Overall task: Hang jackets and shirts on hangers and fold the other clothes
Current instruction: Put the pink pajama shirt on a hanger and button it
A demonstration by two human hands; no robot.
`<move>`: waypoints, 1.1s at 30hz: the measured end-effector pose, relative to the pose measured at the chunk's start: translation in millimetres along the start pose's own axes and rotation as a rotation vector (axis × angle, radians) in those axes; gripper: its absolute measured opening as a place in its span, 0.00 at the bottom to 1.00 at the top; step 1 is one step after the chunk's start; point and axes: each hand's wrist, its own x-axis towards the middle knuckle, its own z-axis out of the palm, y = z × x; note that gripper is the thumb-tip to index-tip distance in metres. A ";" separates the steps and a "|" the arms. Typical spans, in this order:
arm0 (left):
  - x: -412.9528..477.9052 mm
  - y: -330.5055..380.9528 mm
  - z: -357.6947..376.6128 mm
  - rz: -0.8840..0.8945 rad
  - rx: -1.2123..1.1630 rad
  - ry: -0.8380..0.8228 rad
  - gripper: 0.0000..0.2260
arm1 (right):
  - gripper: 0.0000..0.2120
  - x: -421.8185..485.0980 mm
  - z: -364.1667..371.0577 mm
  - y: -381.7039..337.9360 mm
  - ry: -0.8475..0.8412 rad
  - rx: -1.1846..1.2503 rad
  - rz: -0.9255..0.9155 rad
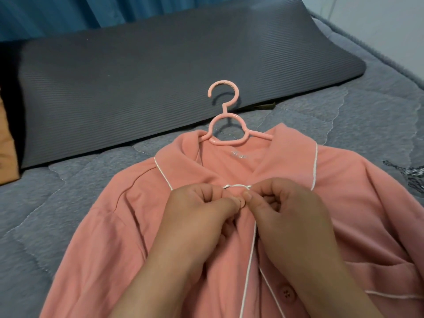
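- Far left: brown/tan object (6, 143) at frame edge, can't tell what it is. Not part of current step.
- Behind: dark grey ribbed foam mat (110, 92) lies across the grey quilted bedspread (46, 203), blue curtain (57, 14) beyond it. No folded pile or other hung clothes visible anywhere.
- Centre: salmon-pink long-sleeved pyjama shirt w/ white piping (110, 249) lies flat, front up, on the bedspread. Pink plastic hanger (226, 120) already inside the neck; hook sticks out past the collar onto the mat edge, arms hidden under the shoulders. So hanger step looks done for this shirt.
- Left hand (197, 216): fingers curled, thumb + forefinger pinched together on the left front edge of the shirt, just below the collar V.
- Right hand (282, 214): same, thumb + forefinger closed on the right front edge; fingertips of both hands touching at the top closure. Prob. fastening the top button; the button itself is hidden by fingers.
- Lower right of centre: pink round button (286, 294) visible further down the placket, front seems open there, so more buttons likely left.
- Far right: bit of dark patterned fabric (408, 173) at frame edge, poss. another garment waiting; too cut off to say.
- Judgement: early/mid task. One shirt on hanger, not yet buttoned up or hung on a rail; folding not begun as far as shown.
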 end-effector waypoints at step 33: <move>-106.1 -39.2 19.1 0.261 0.397 0.148 0.05 | 0.15 -85.0 -59.3 21.6 -0.186 0.112 -0.015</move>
